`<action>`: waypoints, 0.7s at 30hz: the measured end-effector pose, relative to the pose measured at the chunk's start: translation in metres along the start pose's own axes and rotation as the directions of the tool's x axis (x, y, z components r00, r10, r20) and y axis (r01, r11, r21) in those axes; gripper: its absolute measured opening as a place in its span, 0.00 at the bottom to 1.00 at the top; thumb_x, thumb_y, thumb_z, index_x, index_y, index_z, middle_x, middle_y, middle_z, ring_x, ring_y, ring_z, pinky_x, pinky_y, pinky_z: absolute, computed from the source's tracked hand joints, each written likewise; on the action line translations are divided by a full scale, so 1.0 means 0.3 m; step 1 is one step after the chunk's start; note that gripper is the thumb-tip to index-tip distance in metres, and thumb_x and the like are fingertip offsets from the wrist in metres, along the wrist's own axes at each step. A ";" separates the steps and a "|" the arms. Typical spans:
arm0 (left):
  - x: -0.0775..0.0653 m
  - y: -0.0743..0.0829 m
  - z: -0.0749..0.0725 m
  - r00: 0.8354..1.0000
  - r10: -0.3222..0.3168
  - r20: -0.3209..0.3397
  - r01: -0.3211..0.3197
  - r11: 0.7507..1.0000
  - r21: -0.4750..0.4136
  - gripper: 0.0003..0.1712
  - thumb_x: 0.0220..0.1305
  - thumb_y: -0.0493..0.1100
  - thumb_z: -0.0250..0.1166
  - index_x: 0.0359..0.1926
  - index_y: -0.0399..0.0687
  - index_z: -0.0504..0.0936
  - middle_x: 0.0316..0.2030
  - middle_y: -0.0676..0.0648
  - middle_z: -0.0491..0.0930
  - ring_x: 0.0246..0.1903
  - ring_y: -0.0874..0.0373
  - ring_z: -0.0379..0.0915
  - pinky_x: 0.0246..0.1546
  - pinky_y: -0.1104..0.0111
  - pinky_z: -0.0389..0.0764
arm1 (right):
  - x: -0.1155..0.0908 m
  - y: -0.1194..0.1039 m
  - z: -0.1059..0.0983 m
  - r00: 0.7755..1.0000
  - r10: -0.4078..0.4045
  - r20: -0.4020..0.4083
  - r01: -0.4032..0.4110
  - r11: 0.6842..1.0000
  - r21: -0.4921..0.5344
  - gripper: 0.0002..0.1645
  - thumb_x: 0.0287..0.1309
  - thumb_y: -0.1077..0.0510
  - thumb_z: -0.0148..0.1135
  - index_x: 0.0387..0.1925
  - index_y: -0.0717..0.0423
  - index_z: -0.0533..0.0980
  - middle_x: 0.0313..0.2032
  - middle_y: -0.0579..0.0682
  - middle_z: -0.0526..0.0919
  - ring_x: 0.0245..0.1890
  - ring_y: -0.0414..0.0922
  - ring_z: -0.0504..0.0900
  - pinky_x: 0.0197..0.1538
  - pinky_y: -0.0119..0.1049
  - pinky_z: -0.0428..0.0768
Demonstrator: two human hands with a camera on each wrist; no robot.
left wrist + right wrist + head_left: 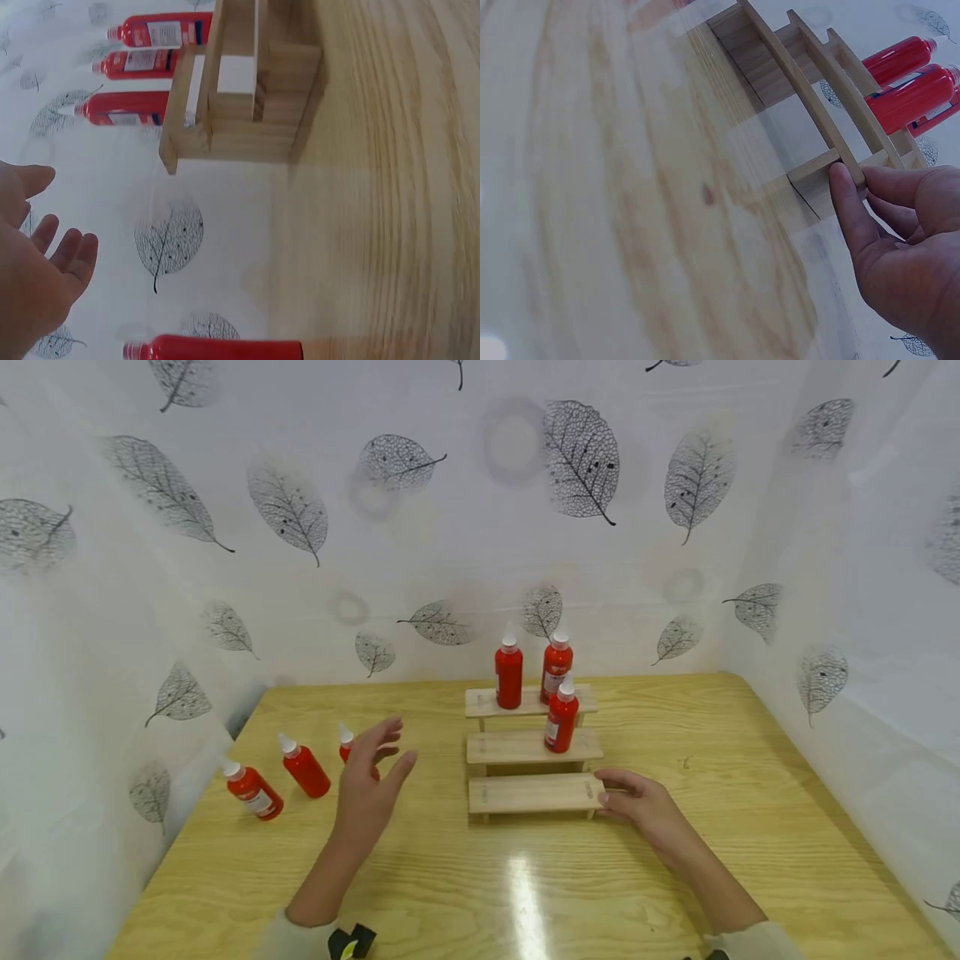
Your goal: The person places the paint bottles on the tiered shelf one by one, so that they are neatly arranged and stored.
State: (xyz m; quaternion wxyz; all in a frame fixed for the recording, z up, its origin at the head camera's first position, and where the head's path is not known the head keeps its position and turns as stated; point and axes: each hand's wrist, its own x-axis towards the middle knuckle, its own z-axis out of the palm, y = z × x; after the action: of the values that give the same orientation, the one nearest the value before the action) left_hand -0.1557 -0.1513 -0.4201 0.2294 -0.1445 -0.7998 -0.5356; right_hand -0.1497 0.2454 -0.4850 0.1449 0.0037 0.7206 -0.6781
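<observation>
A three-tier wooden stand [536, 793] stands on the table. My right hand [647, 810] pinches the right end of its lowest tier between thumb and fingers; the right wrist view shows the fingertips at the corner of that board [821, 120]. Two red bottles with white nozzle caps, one a plain-sided bottle [508, 677] and one a labelled bottle [556, 670], stand on the top tier. A third red bottle [561, 720] is upright on the middle tier. My left hand [366, 789], fingers spread and holding nothing, overlaps a red bottle [346, 750] in the head view, partly hiding it.
Left of my left hand, two more red bottles stand on the table, a nearer bottle [255, 792] and a farther bottle [306, 768]. White sheeting [450, 560] printed with dark leaves surrounds the wooden table [435, 877] at the back and sides.
</observation>
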 end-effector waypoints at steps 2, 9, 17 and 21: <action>-0.008 -0.012 -0.043 0.998 -0.043 -0.042 0.045 0.998 0.046 0.29 0.66 0.38 0.68 0.67 0.52 0.74 0.60 0.48 0.74 0.58 0.52 0.70 0.59 0.77 0.75 | 0.000 0.000 0.000 1.000 -0.001 0.001 0.001 1.000 -0.003 0.35 0.69 0.59 0.61 0.71 0.69 0.62 0.68 0.69 0.64 0.54 0.45 0.82 0.57 0.36 0.83; -0.014 -0.074 -0.154 0.974 -0.106 -0.202 0.128 0.987 0.099 0.28 0.68 0.38 0.66 0.68 0.51 0.74 0.63 0.47 0.72 0.58 0.55 0.67 0.55 0.83 0.69 | 0.006 0.004 0.004 1.000 0.014 -0.006 -0.014 1.000 0.003 0.35 0.68 0.59 0.62 0.71 0.67 0.64 0.67 0.67 0.65 0.55 0.47 0.81 0.58 0.37 0.83; -0.017 -0.158 -0.188 0.946 -0.279 -0.164 0.297 0.951 0.092 0.31 0.70 0.42 0.65 0.71 0.48 0.69 0.65 0.48 0.70 0.59 0.60 0.66 0.56 0.75 0.74 | 0.004 0.000 0.006 1.000 0.013 -0.016 -0.013 1.000 0.003 0.34 0.69 0.60 0.61 0.71 0.67 0.64 0.67 0.68 0.65 0.54 0.45 0.82 0.57 0.37 0.83; -0.015 -0.195 -0.186 0.937 -0.324 -0.126 0.336 0.938 0.087 0.29 0.70 0.42 0.65 0.70 0.46 0.70 0.64 0.46 0.72 0.60 0.54 0.70 0.52 0.81 0.74 | 0.000 -0.005 0.007 1.000 0.009 -0.015 -0.009 1.000 0.003 0.34 0.69 0.60 0.60 0.71 0.68 0.63 0.67 0.69 0.65 0.54 0.45 0.82 0.58 0.37 0.83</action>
State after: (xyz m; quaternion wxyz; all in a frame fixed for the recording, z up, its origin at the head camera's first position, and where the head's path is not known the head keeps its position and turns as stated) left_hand -0.1678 -0.2253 -0.4508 0.1871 0.0341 -0.8264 -0.5300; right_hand -0.1496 0.2433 -0.4837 0.1425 0.0120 0.7205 -0.6785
